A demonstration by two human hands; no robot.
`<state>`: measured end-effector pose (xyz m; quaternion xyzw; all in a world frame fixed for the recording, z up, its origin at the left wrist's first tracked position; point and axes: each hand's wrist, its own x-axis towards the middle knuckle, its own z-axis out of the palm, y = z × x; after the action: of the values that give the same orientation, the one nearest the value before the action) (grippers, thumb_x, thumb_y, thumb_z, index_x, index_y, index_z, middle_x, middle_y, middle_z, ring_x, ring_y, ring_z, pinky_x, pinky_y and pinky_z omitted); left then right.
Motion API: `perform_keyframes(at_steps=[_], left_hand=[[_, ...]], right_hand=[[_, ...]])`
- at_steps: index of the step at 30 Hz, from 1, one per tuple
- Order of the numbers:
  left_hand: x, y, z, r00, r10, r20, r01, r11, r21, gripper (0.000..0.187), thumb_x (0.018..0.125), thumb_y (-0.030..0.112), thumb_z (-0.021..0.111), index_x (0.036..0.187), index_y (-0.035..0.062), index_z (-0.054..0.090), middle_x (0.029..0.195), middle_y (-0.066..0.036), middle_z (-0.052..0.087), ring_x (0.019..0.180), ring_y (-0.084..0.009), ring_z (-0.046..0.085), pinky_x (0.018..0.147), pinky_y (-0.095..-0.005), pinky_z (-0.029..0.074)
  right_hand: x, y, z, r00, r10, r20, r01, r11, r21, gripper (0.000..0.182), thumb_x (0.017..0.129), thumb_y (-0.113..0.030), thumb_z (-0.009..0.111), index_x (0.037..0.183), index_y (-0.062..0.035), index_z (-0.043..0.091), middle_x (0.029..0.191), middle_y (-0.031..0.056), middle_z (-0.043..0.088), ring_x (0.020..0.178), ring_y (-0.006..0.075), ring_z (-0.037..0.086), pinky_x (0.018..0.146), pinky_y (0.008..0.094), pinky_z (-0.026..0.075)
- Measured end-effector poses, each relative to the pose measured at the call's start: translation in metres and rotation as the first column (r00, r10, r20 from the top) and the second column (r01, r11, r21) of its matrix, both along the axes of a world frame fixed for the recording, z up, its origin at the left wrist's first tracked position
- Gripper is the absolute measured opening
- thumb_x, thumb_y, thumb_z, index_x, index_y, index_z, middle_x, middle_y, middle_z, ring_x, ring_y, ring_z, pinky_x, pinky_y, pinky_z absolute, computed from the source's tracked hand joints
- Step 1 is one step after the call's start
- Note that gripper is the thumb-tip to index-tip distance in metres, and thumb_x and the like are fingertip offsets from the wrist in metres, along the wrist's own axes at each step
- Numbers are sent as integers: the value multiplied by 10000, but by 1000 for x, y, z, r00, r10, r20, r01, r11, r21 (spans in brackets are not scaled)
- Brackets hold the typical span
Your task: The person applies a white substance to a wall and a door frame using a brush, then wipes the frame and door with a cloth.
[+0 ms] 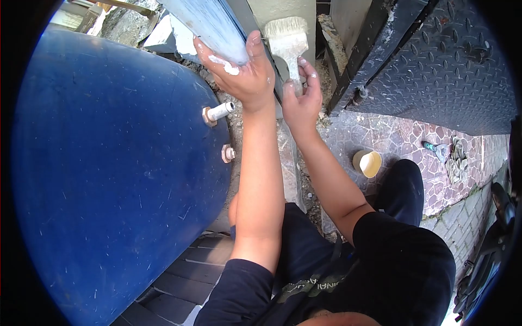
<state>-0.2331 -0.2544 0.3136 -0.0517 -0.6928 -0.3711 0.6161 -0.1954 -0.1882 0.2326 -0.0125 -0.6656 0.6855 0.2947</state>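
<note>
The right hand (302,102) held a paintbrush (288,46) in its fingers (312,77); left of them the left hand (247,76) lay against a painted board (212,27), and a cup (368,163) sat below right.

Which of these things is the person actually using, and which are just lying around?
Part of the work:
- Wide brush, held in the right hand
- Blue-white board, left hand at its end
- Pale cup, probably, as it stands close by

Apparently just about:
- Blue tank
- Green-handled tool
- Crumpled cloth
- Textured metal plate
</note>
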Motion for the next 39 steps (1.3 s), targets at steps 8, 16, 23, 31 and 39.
perform_keyframes(at_steps=[8,16,23,31,39], left_hand=[[5,0,2,999,-19,39,19,1000,-10,764,874,357,605,1315,-121,204,1218,-321,398,1129,-384,463,922,-437,391],[6,4,3,996,-77,52,73,995,73,749,875,353,600,1308,-125,220,1223,-321,401,1130,-383,460,933,-443,379],[5,3,1,999,-27,41,25,999,41,747,864,333,620,1308,-126,231,1212,-313,421,1113,-379,468,930,-430,379],[3,-1,-2,999,52,-3,-52,999,9,809,785,353,712,1294,-120,298,1235,-321,447,1121,-457,481,931,-461,399],[5,0,-4,1000,14,26,-16,997,79,767,794,355,698,1294,-98,335,1211,-302,479,1076,-465,505,891,-470,418]], right_hand=[[3,16,-122,970,13,244,-91,945,313,447,774,-79,548,1208,6,480,1019,285,598,902,407,611,806,427,485],[-12,10,-66,885,3,466,-167,936,311,442,779,-103,561,1191,30,473,906,272,622,850,413,616,765,446,475],[-14,13,38,1000,-16,19,12,981,195,420,775,-88,559,1164,56,487,1018,290,598,982,412,590,861,407,461],[-7,30,99,967,141,-211,-121,987,106,433,776,-42,564,1185,52,454,1105,285,571,1013,402,587,861,389,470],[-8,22,-37,986,73,150,-125,918,377,456,791,-64,540,1223,11,416,1126,277,561,964,465,563,837,470,456]])
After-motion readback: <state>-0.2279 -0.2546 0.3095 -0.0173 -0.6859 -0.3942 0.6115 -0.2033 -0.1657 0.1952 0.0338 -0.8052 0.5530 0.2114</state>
